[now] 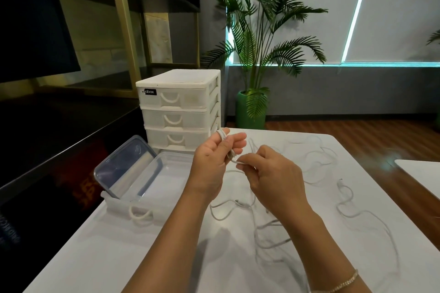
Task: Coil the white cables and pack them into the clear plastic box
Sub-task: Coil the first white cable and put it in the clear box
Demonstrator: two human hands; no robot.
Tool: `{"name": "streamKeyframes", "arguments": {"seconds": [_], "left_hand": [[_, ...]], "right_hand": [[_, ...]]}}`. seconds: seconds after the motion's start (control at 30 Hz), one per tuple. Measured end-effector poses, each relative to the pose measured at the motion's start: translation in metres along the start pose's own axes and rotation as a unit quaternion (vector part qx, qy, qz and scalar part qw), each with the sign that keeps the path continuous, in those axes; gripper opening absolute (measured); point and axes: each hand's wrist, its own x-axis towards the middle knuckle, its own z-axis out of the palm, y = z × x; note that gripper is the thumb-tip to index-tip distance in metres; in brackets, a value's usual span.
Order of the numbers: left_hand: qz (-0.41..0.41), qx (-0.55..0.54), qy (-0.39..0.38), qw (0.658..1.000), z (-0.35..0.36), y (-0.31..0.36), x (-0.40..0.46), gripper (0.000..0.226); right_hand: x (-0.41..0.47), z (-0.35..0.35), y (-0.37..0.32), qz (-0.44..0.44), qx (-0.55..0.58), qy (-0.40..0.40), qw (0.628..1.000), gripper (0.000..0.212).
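My left hand (212, 162) is raised above the table with a white cable (222, 134) looped over its fingertips, thumb holding the strand against the fingers. Just to its right, my right hand (269, 173) pinches the same cable's strand near its end. Several loose white cables (309, 162) lie tangled across the white table (114, 252), to the right of and below my hands. The clear plastic box (166, 173) stands open to the left of my hands. Its lid (126, 166) leans upright against its left side.
A white three-drawer organiser (178, 109) stands behind the box at the table's far edge. A drawer with a handle (140, 214) lies in front of the box. A potted palm (252, 112) stands on the floor beyond. Another table's corner (421, 166) shows at right.
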Motion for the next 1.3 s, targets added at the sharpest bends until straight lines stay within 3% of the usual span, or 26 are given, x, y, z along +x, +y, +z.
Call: {"name": "streamKeyframes", "arguments": {"seconds": [0.27,0.6,0.83,1.03,1.13,1.3], "left_hand": [[0.048,0.092,-0.043,0.994,0.006,0.003,-0.003,0.019],[0.116,0.2,-0.082,0.969,0.018,0.045,0.025,0.026],[0.124,0.172,-0.137,0.968,0.023,0.046,0.033,0.037],[0.112,0.2,-0.159,0.96,0.018,0.043,0.035,0.043],[0.098,0.209,-0.158,0.96,0.016,0.04,0.035,0.045],[0.078,0.147,-0.171,0.971,0.013,0.041,0.038,0.042]], "right_hand": [[0.002,-0.008,-0.002,0.015,0.054,0.028,0.998,0.01],[0.067,-0.065,-0.006,0.079,0.07,-0.075,0.992,0.011],[0.074,-0.073,0.001,0.079,0.123,-0.064,0.987,0.008],[0.066,-0.06,0.006,0.118,0.201,0.022,0.972,0.016],[0.067,-0.058,0.009,0.12,0.214,0.029,0.969,0.015],[0.067,-0.055,0.008,0.102,0.23,0.028,0.967,0.012]]}}
